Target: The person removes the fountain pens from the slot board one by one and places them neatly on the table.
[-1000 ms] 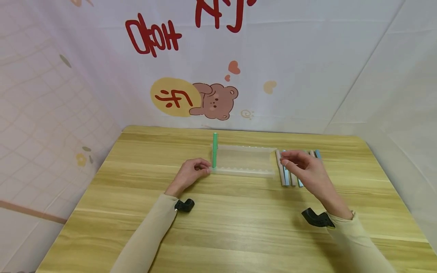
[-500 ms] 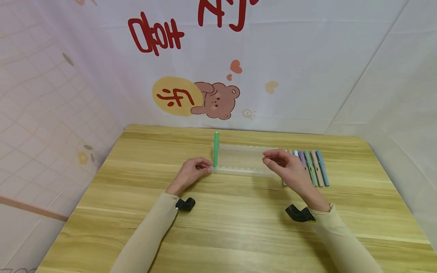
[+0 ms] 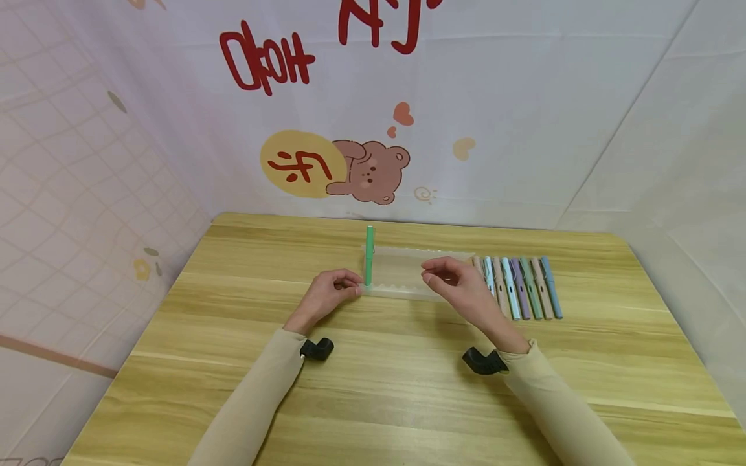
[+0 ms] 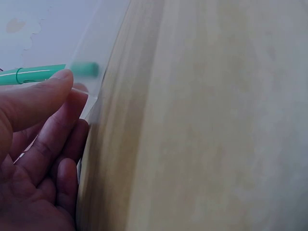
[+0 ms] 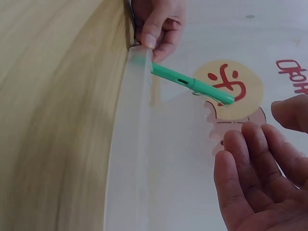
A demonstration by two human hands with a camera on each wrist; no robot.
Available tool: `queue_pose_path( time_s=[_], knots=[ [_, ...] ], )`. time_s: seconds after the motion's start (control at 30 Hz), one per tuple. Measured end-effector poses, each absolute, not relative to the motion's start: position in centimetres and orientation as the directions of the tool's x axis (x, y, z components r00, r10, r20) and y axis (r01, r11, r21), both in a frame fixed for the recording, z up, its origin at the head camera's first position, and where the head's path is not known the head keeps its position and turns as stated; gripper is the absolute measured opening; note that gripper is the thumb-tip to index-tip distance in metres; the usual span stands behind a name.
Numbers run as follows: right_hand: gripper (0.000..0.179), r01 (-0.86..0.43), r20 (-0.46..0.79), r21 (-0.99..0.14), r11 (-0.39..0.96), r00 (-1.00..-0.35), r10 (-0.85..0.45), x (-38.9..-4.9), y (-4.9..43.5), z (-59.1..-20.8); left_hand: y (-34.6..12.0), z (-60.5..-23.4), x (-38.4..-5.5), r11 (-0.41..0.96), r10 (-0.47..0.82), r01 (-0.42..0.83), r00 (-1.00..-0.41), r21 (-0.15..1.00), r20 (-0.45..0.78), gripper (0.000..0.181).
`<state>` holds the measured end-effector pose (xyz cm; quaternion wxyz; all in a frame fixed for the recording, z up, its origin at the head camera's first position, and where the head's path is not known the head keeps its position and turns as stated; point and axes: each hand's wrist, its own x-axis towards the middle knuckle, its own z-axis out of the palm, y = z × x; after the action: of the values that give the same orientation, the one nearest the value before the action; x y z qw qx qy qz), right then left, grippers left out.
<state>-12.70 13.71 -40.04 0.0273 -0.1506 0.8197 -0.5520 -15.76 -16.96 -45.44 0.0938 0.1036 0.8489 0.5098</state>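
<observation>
A translucent plastic tray (image 3: 402, 293) with scalloped edges lies mid-table. At its left end is a green capped pen (image 3: 369, 259) with a clip. One pen end shows blurred behind the front wall; the other reaches past the back edge. Whether it leans on that edge I cannot tell. My left hand (image 3: 327, 296) pinches the tray's front left corner, thumb outside, beside the pen. Over the tray's right part hovers my right hand (image 3: 463, 288), holding nothing, fingers loosely bent and thumb apart from them in the right wrist view.
A row of several capped pens (image 3: 529, 288) in blue, beige, purple and green lies right of the tray, partly behind the right hand. The wooden table (image 3: 373, 401) meets a printed cloth backdrop (image 3: 495, 116) at its far edge.
My right hand has moved left from above the row of pens to over the tray, uncovering most of the row. The left hand and the green pen have stayed in place.
</observation>
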Motion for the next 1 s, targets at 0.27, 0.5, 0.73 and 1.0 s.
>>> queue_pose_path(
  time_s=[0.27, 0.5, 0.73, 1.0],
  knots=[
    [0.026, -0.239, 0.135, -0.899, 0.367, -0.948, -0.288, -13.6, 11.2, -40.8, -16.9, -45.4, -15.7, 0.452, 0.268, 0.08, -0.962, 0.888, -0.05, 0.015],
    [0.025, -0.239, 0.136, -0.899, 0.367, -0.949, -0.285, -14.2, 9.4, -41.5, -16.9, -45.5, -15.8, 0.451, 0.267, 0.081, -0.963, 0.889, -0.048, 0.014],
    [0.026, -0.243, 0.154, -0.91, 0.335, -0.95, -0.271, -15.0, 7.8, -42.0, -16.8, -45.4, -15.8, 0.442, 0.267, 0.071, -0.962, 0.894, -0.055, 0.014],
    [0.027, -0.225, 0.141, -0.91, 0.347, -0.957, -0.252, -16.1, 6.2, -42.8, -16.9, -45.2, -15.8, 0.452, 0.266, 0.074, -0.962, 0.889, -0.055, 0.014]
  ],
)
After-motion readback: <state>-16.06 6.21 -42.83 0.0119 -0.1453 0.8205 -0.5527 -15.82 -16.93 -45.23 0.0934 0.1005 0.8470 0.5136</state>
